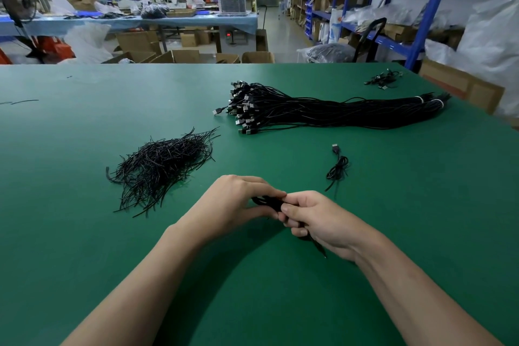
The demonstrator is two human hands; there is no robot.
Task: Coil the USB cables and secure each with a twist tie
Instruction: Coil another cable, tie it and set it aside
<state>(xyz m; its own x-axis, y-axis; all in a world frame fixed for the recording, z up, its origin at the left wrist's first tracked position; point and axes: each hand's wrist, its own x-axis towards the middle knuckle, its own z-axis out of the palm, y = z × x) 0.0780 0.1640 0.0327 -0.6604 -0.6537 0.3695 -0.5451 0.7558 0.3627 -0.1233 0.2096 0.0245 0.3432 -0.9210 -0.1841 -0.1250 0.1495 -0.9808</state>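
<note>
Holding a bunched black USB cable low centre, just above the green table. Pinching one end with left hand, fingers curled round it; gripping the other in right hand, with a tail poking out under the palm. To the left, twist tie pile. Further back, big cable bundle, plugs facing left. Near right, one coiled cable lying flat; tied or not, cannot tell.

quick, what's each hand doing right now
Left hand: fingers curled, gripping the coiled cable.
Right hand: fingers curled round the same cable.
</note>
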